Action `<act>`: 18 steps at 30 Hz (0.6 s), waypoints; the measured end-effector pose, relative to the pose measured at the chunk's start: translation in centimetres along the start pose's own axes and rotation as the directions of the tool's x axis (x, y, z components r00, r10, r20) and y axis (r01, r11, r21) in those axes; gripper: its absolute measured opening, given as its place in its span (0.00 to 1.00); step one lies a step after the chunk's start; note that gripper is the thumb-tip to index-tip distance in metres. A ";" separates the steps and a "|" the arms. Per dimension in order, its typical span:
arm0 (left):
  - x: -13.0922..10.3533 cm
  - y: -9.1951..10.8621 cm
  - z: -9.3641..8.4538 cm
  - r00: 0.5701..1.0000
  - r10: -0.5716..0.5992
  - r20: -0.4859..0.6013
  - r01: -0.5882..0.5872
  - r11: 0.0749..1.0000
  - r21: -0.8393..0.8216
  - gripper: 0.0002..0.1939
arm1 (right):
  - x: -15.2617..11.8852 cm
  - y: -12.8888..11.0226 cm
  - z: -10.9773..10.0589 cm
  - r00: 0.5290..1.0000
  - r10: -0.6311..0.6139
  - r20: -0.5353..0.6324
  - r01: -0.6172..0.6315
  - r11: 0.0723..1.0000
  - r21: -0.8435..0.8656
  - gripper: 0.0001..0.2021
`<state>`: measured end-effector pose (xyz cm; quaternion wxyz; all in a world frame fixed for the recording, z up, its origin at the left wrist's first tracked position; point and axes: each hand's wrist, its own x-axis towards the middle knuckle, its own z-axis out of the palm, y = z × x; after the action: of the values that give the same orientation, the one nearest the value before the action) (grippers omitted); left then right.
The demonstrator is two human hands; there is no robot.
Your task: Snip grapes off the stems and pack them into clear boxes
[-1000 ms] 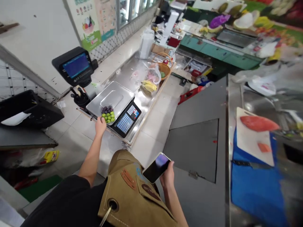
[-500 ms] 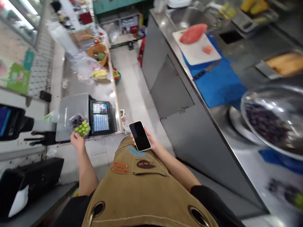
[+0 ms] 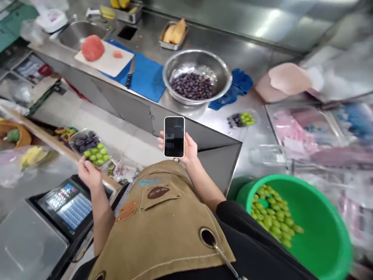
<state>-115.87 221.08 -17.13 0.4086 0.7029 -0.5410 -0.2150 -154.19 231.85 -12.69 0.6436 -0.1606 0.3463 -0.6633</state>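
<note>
My left hand [image 3: 90, 175] pinches the near edge of a clear plastic box of dark and green grapes [image 3: 91, 147], held in the air beside the scale [image 3: 65, 206]. In my right hand [image 3: 190, 149] lies a phone [image 3: 174, 137] with a dark screen and white edge, held upright in front of the apron [image 3: 163, 225]. My right fingers wrap round its sides. On the steel counter [image 3: 247, 151] a second box of dark and green grapes [image 3: 241, 119] sits right of a steel bowl [image 3: 197, 76] with dark grapes in it.
A green tub [image 3: 329, 225] with green grapes stands at the lower right. Along the counter are a knife [image 3: 130, 74], a cutting board [image 3: 107, 66] with red melon, a blue cloth [image 3: 148, 77], a tray of yellow fruit [image 3: 174, 33] and a sink [image 3: 83, 34].
The view has turned right, toward the counter. The grape box has left the scale's plate and hangs in my left hand. The phone stays in my right hand.
</note>
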 end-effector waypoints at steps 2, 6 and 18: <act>-0.5 3.5 5.0 0.989 0.116 0.091 -0.108 0.990 -0.092 0.26 | -2.2 -2.8 -1.6 0.991 -0.137 -0.009 0.137 0.991 0.001 0.33; -3.6 9.4 14.3 0.881 0.273 0.386 -0.147 0.935 -0.324 0.32 | -5.9 -6.7 -4.5 0.928 -0.371 -0.038 0.369 0.928 -0.049 0.35; -14.0 18.9 33.8 0.485 0.460 0.743 -0.151 0.882 -0.447 0.29 | -13.3 -11.4 -10.4 0.747 -0.609 -0.269 0.615 0.785 -0.069 0.37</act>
<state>-156.58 221.15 -23.22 0.2429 0.3286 -0.7435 -0.5294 -167.90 246.57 -9.39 0.3379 -0.1631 0.3527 -0.8572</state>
